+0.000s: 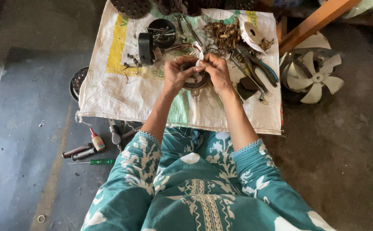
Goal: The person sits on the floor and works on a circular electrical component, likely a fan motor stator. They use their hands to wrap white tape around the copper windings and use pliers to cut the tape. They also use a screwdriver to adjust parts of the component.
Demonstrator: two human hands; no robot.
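My left hand [177, 73] and right hand [214, 70] both grip a round motor stator [195, 81] held just above the white woven sack [109, 90] spread on the floor, while my right fingertips also pinch a strip of white tape [199, 51] over it. Pliers with blue handles [259, 64] lie just right of my right hand on the sack. A white fan blade [312, 77] sits well off to the right, and a green screwdriver [93, 161] lies on the floor by my left knee.
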